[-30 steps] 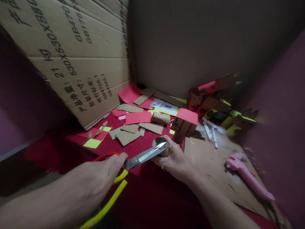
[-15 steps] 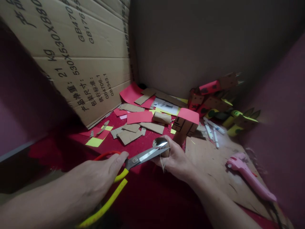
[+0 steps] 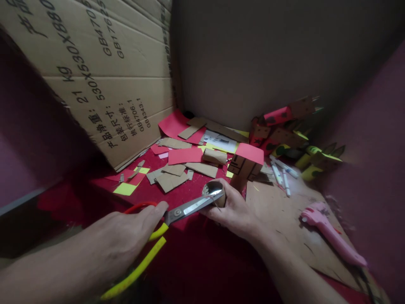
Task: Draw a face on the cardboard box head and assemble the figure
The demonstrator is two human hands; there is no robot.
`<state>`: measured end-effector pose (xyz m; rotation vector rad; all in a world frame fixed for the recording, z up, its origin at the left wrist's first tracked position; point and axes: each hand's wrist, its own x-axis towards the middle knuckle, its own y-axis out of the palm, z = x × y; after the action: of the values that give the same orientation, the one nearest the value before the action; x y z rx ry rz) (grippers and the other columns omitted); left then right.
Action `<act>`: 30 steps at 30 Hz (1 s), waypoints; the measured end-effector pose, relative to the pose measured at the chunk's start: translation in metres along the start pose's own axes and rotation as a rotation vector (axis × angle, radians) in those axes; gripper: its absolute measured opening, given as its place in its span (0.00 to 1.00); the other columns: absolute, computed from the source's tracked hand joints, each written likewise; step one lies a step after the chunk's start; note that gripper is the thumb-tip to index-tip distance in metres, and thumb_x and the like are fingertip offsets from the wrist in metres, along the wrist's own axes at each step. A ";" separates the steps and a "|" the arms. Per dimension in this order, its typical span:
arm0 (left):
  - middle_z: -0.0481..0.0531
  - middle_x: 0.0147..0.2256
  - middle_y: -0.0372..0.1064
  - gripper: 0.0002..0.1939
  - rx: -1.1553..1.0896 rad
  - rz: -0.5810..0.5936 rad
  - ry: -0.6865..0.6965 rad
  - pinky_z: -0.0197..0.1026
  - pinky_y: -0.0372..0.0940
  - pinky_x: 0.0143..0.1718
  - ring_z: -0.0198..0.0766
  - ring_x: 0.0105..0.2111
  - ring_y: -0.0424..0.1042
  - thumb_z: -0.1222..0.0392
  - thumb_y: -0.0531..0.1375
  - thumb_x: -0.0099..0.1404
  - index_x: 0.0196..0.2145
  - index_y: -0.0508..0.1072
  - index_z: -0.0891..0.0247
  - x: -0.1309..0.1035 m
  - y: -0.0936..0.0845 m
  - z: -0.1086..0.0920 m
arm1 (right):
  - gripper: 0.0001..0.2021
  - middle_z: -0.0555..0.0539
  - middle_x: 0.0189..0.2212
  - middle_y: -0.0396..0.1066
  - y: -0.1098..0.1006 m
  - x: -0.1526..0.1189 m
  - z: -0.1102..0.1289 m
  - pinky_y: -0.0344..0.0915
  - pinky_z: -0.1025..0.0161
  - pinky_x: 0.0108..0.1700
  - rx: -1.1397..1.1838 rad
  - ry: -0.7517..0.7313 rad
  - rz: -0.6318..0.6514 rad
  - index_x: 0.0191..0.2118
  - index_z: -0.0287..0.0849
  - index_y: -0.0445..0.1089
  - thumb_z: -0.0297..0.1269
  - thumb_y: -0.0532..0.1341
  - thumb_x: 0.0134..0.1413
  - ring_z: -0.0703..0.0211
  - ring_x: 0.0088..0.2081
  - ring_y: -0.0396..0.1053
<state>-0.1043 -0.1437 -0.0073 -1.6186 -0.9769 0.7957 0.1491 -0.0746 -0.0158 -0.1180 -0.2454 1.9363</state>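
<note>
My left hand (image 3: 133,228) is closed around the scissors (image 3: 190,209), which have a red and a yellow handle. Their blades lie together, with the tips over the mouth of a short cardboard tube (image 3: 219,198). Round that tube my right hand (image 3: 236,213) is wrapped, its open end turned up toward me. A thin whitish strip shows at the rim by the blades. Just behind my right hand stands a cardboard piece with a red top (image 3: 249,154) and black drawn lines.
Cardboard scraps (image 3: 172,179), red paper (image 3: 185,156) and another tube (image 3: 215,156) lie on the red cloth. Markers (image 3: 286,183) and a pink glue gun (image 3: 332,232) rest at right, near a brown board (image 3: 278,219). Decorated tubes (image 3: 278,131) stand behind. A large carton (image 3: 126,84) rises at left.
The scissors' blades have come together at the tube's rim. The left hand has shifted slightly left; the right hand keeps its hold on the tube.
</note>
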 end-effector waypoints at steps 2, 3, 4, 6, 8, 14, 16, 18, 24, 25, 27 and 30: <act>0.45 0.22 0.66 0.17 -0.027 -0.019 0.003 0.36 0.52 0.19 0.35 0.18 0.60 0.62 0.45 0.66 0.49 0.64 0.63 -0.003 0.002 0.001 | 0.23 0.53 0.31 0.69 -0.004 0.001 0.004 0.65 0.64 0.34 0.106 0.037 0.046 0.40 0.43 0.67 0.34 0.73 0.34 0.64 0.31 0.65; 0.44 0.21 0.65 0.17 -0.042 -0.018 0.002 0.35 0.52 0.20 0.35 0.17 0.60 0.61 0.46 0.65 0.49 0.64 0.63 -0.004 0.003 0.002 | 0.24 0.52 0.32 0.70 -0.006 0.001 0.006 0.65 0.63 0.36 0.168 0.051 0.072 0.40 0.42 0.68 0.35 0.74 0.33 0.63 0.32 0.66; 0.44 0.20 0.64 0.17 -0.054 -0.016 -0.003 0.35 0.53 0.20 0.35 0.17 0.60 0.61 0.46 0.65 0.49 0.64 0.64 -0.006 0.004 0.003 | 0.24 0.52 0.32 0.71 -0.007 0.002 0.006 0.65 0.63 0.36 0.226 0.066 0.096 0.40 0.42 0.69 0.36 0.74 0.33 0.63 0.32 0.67; 0.44 0.20 0.64 0.19 -0.066 -0.016 -0.020 0.34 0.53 0.20 0.34 0.17 0.60 0.62 0.45 0.64 0.50 0.65 0.64 -0.008 0.008 0.005 | 0.23 0.53 0.29 0.71 -0.009 0.003 0.006 0.65 0.64 0.33 0.294 0.097 0.133 0.38 0.40 0.69 0.36 0.75 0.32 0.64 0.29 0.66; 0.46 0.23 0.67 0.20 -0.060 -0.035 -0.036 0.34 0.53 0.20 0.34 0.19 0.61 0.62 0.44 0.65 0.51 0.65 0.64 -0.009 0.012 0.007 | 0.22 0.54 0.26 0.70 -0.009 0.003 0.006 0.64 0.65 0.30 0.305 0.131 0.145 0.35 0.40 0.69 0.36 0.76 0.30 0.66 0.26 0.65; 0.56 0.36 0.74 0.21 -0.045 -0.018 -0.038 0.37 0.63 0.28 0.39 0.27 0.70 0.62 0.44 0.67 0.54 0.65 0.64 -0.007 0.009 0.005 | 0.21 0.55 0.24 0.68 -0.002 0.003 0.006 0.60 0.67 0.26 0.226 0.141 0.103 0.33 0.42 0.67 0.32 0.74 0.29 0.68 0.24 0.62; 0.58 0.37 0.74 0.21 -0.073 0.060 -0.007 0.39 0.66 0.30 0.41 0.28 0.72 0.62 0.46 0.67 0.54 0.65 0.65 -0.004 0.003 0.002 | 0.20 0.56 0.24 0.66 0.000 0.002 0.005 0.59 0.67 0.26 0.204 0.123 0.124 0.32 0.43 0.65 0.30 0.73 0.30 0.68 0.24 0.60; 0.59 0.38 0.74 0.19 -0.091 0.126 0.003 0.38 0.66 0.29 0.41 0.29 0.73 0.62 0.48 0.66 0.53 0.67 0.65 -0.001 -0.003 -0.001 | 0.19 0.57 0.23 0.65 0.000 0.002 0.004 0.59 0.67 0.25 0.192 0.110 0.141 0.31 0.43 0.64 0.31 0.72 0.31 0.69 0.23 0.59; 0.61 0.35 0.74 0.19 -0.069 0.162 0.010 0.38 0.65 0.26 0.41 0.26 0.71 0.60 0.45 0.67 0.50 0.66 0.69 0.005 -0.009 -0.005 | 0.19 0.57 0.23 0.65 0.001 0.003 0.001 0.59 0.68 0.25 0.204 0.079 0.141 0.31 0.43 0.63 0.29 0.73 0.31 0.69 0.24 0.59; 0.60 0.34 0.74 0.19 -0.064 0.164 0.017 0.38 0.65 0.25 0.41 0.25 0.71 0.60 0.45 0.66 0.50 0.66 0.69 0.004 -0.008 -0.005 | 0.20 0.57 0.23 0.64 0.002 0.003 0.001 0.58 0.68 0.24 0.214 0.084 0.133 0.31 0.43 0.64 0.29 0.73 0.31 0.69 0.23 0.59; 0.56 0.30 0.73 0.19 -0.063 0.117 0.005 0.37 0.63 0.24 0.39 0.23 0.69 0.61 0.45 0.66 0.51 0.65 0.68 0.002 -0.005 -0.003 | 0.22 0.59 0.22 0.64 0.002 0.002 0.002 0.55 0.69 0.21 0.249 0.097 0.136 0.33 0.43 0.64 0.30 0.74 0.31 0.71 0.21 0.57; 0.50 0.28 0.72 0.20 -0.077 -0.019 -0.054 0.34 0.59 0.22 0.36 0.21 0.66 0.63 0.45 0.64 0.52 0.65 0.65 -0.004 0.005 0.000 | 0.24 0.59 0.22 0.64 -0.001 0.000 0.005 0.53 0.68 0.20 0.271 0.122 0.145 0.37 0.44 0.64 0.32 0.74 0.32 0.71 0.18 0.55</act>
<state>-0.1054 -0.1480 -0.0120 -1.6581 -1.0715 0.8007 0.1491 -0.0750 -0.0104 -0.0755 0.1095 2.0785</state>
